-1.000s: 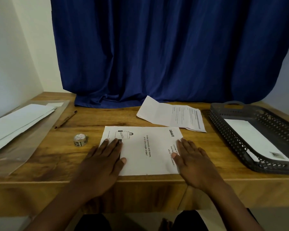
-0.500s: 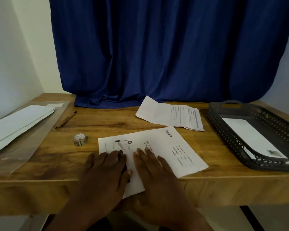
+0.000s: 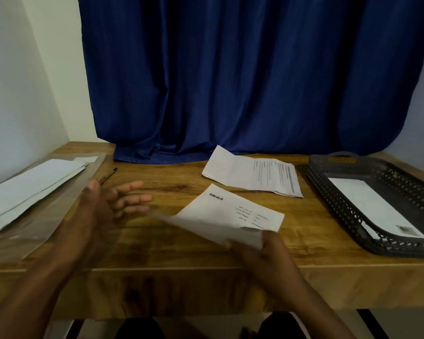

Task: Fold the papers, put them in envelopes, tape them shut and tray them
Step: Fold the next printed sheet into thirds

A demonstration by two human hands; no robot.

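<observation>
A white printed paper [image 3: 233,211] marked "blinkit" lies skewed on the wooden table [image 3: 171,184], its near part lifted and bent over. My right hand [image 3: 262,250] grips that raised near edge. My left hand [image 3: 110,204] hovers to the left of the sheet, fingers spread and relaxed, holding nothing. A second printed paper [image 3: 252,176], creased, lies farther back. White envelopes [image 3: 27,189] are stacked on a clear plastic sleeve at the left. A dark mesh tray [image 3: 333,182] at the right holds one white envelope [image 3: 375,209]. The tape roll is hidden behind my left hand.
A pen [image 3: 108,176] lies just beyond my left hand's fingers. A blue curtain [image 3: 242,81] hangs behind the table and drapes onto its back edge. A white wall borders the left side.
My right hand has lifted the near edge of the paper and swung it to the right. My left hand came off the sheet and rose, now covering the tape roll.
</observation>
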